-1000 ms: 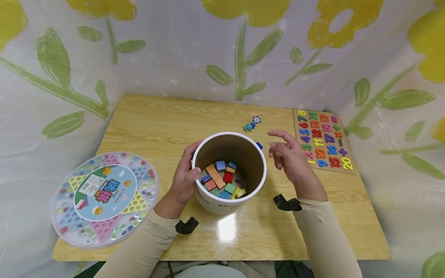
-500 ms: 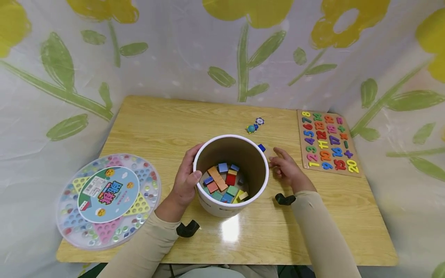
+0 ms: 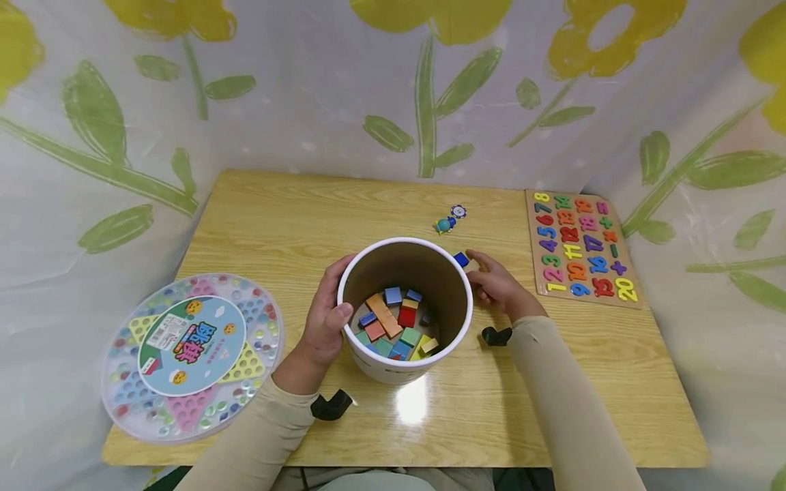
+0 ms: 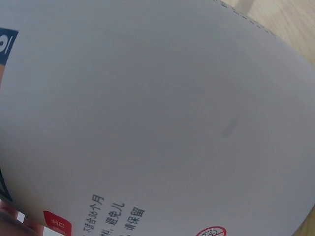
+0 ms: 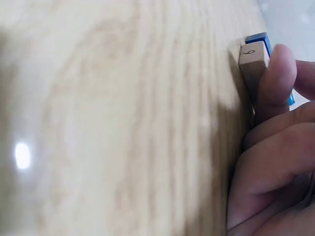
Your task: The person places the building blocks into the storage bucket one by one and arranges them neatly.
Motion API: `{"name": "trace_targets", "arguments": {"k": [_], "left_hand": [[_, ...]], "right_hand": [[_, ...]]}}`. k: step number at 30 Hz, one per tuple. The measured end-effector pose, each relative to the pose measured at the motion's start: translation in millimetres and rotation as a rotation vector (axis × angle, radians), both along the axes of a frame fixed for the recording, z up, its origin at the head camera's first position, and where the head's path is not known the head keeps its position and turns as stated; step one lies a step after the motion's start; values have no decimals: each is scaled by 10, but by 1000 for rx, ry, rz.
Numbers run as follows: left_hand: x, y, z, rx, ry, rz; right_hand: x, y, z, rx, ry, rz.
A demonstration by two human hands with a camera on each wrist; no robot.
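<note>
My left hand (image 3: 325,320) grips the side of a white round bucket (image 3: 399,372), its thumb over the rim. Inside the bucket lie several coloured blocks, among them a long orange block (image 3: 383,315) and a red block (image 3: 406,317). The bucket's printed wall (image 4: 162,118) fills the left wrist view. To the right of the bucket, my right hand (image 3: 500,286) has its thumb and index finger at a small plain wooden block (image 5: 254,56) with a dark mark, the other fingers curled in. Right behind that block is a blue block (image 3: 460,259).
A round Chinese checkers set (image 3: 190,354) lies at the table's left. A board of coloured numbers (image 3: 583,249) lies at the right. Behind the bucket is a small blue and teal toy (image 3: 445,225). A flowered curtain (image 3: 307,102) borders the wooden table (image 3: 295,225).
My right hand has come down from the right to the wooden block beside the bucket, its fingers drawing in. My left hand stays on the bucket.
</note>
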State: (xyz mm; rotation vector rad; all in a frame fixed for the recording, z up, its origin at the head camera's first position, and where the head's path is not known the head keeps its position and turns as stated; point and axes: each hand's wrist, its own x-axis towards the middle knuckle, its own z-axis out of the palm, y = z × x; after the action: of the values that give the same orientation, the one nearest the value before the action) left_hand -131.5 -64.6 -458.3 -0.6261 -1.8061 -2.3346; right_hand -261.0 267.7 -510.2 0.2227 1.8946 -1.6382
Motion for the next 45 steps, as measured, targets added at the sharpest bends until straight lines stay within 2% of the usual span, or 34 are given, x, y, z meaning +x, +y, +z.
{"name": "trace_targets", "arguments": {"k": [6, 9, 12, 17, 22, 28, 37, 41, 45], "left_hand": [[2, 16, -8, 15, 1, -14], [1, 18, -6, 20, 8, -11], [-1, 16, -9, 29, 11, -7], [-5, 18, -2, 27, 16, -8], [-5, 22, 1, 17, 11, -13], [-7, 7, -7, 12, 12, -3], [-10, -2, -13, 23, 17, -13], [-12, 0, -18, 32, 15, -12], [-11, 5, -21, 36, 25, -17]], "right_hand": [[141, 52, -230, 161, 164, -46], [259, 51, -260, 207, 226, -53], [358, 61, -282, 246, 263, -59], [520, 126, -302, 248, 251, -96], [685, 223, -273, 210, 199, -157], [834, 384, -239, 107, 156, -209], [1014, 599, -181, -66, 157, -279], [1060, 604, -15, -78, 224, -331], [1086, 550, 349, -203, 362, -370]]}}
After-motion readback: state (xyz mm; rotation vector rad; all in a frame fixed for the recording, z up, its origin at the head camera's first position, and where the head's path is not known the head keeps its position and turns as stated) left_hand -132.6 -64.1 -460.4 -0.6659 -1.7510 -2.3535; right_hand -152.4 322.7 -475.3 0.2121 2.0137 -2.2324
